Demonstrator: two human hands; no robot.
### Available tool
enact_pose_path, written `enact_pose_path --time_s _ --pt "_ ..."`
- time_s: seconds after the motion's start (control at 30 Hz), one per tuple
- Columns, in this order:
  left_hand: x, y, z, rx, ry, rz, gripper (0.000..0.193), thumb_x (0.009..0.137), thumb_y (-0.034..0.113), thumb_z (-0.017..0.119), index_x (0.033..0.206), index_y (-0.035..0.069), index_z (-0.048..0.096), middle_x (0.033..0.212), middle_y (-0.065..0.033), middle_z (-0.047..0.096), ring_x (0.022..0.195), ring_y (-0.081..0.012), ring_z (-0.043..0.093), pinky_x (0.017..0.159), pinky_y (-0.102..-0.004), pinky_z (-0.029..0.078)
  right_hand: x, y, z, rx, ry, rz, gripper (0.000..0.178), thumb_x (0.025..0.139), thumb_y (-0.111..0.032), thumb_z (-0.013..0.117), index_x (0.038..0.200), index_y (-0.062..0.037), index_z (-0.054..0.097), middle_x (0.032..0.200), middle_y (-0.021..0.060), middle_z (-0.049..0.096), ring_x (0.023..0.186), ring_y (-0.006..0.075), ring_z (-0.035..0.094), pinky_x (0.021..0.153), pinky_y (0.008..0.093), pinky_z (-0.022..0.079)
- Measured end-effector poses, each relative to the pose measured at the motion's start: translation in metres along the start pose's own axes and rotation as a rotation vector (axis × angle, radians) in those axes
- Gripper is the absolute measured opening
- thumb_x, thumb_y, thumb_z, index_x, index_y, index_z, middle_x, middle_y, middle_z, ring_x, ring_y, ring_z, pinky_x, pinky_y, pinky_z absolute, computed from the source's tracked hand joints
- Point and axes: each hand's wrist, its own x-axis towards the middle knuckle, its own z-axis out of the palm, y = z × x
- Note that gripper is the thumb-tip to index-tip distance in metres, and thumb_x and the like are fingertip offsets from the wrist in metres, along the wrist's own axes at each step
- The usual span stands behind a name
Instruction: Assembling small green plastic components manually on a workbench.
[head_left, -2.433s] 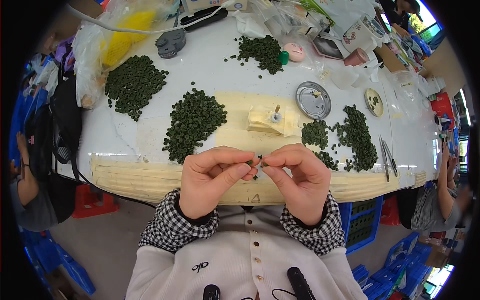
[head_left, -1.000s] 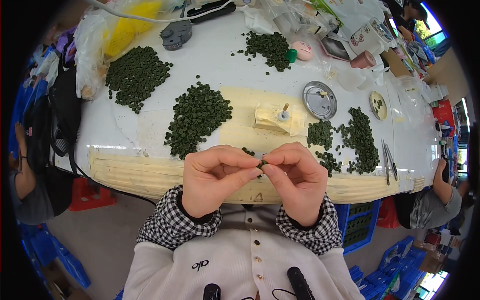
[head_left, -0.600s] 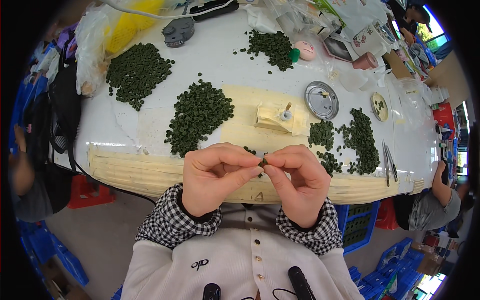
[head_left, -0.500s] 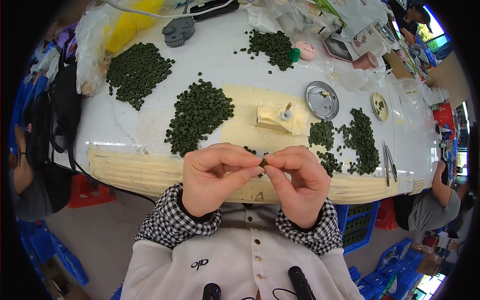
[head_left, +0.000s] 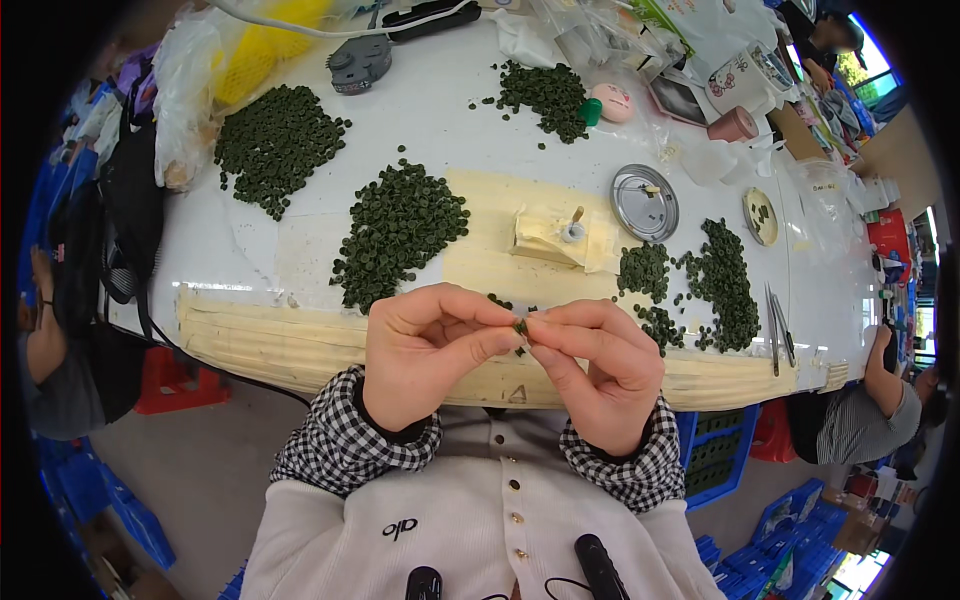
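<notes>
Just above the table's near edge, both my hands meet around one small dark green round piece. My left hand pinches it between thumb and fingertips. From the other side my right hand has its fingertips pressed against it, with the thumb a little lower. Behind the fingers, partly hidden, lie a few more green pieces. Ahead and to the left is a large heap of small green cup-like pieces. Smaller piles of green pieces lie ahead of my right hand.
A taped block with a short peg stands ahead. To its right are a round metal lid, a small dish, a further green pile and tweezers. More heaps lie farther back. People sit at both sides.
My right thumb and fingers have shifted slightly and parted a little at the piece. The left hand keeps its pinch almost in place.
</notes>
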Motion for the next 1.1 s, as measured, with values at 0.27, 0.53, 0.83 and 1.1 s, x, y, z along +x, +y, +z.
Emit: enact_pose_path --time_s 0.27,0.53,0.83,1.1 --pt "0.002 -0.002 0.001 0.236 0.024 0.216 0.022 0.079 -0.012 0.069 0.099 -0.004 0.07 0.098 -0.0141 0.068 0.09 -0.0181 0.067 0.08 -0.0267 0.054 -0.004 0.002 0.001 0.002 0.006 0.022 0.027 0.08 0.007 0.07 0.106 -0.0013 0.071 0.099 0.0119 0.067 0.084 0.0186 0.066 0.07 0.0257 0.053" --pt "0.004 0.002 0.003 0.405 0.019 0.284 0.022 0.078 -0.011 0.069 0.097 -0.001 0.072 0.091 -0.0129 0.071 0.084 -0.0188 0.068 0.074 -0.0271 0.053 -0.002 -0.001 -0.001 -0.039 -0.015 -0.033 0.028 0.08 0.006 0.071 0.107 -0.0022 0.072 0.099 0.0114 0.067 0.081 0.0167 0.066 0.067 0.0245 0.053" --pt "0.004 -0.001 0.003 0.396 -0.014 0.28 0.02 0.079 -0.01 0.07 0.097 -0.001 0.072 0.092 -0.0132 0.071 0.084 -0.0187 0.068 0.073 -0.0267 0.054 -0.003 0.003 -0.01 0.014 -0.075 0.039 0.026 0.081 0.004 0.071 0.106 -0.0035 0.073 0.099 0.0108 0.068 0.08 0.0156 0.066 0.067 0.0237 0.052" --pt "0.003 0.001 0.005 0.314 0.017 0.245 0.019 0.08 -0.011 0.069 0.097 -0.003 0.071 0.094 -0.0134 0.069 0.086 -0.0168 0.067 0.075 -0.0257 0.055 -0.003 0.002 -0.008 0.024 -0.052 0.034 0.027 0.08 0.004 0.071 0.107 -0.0023 0.072 0.1 0.0118 0.068 0.082 0.0171 0.066 0.069 0.0246 0.052"
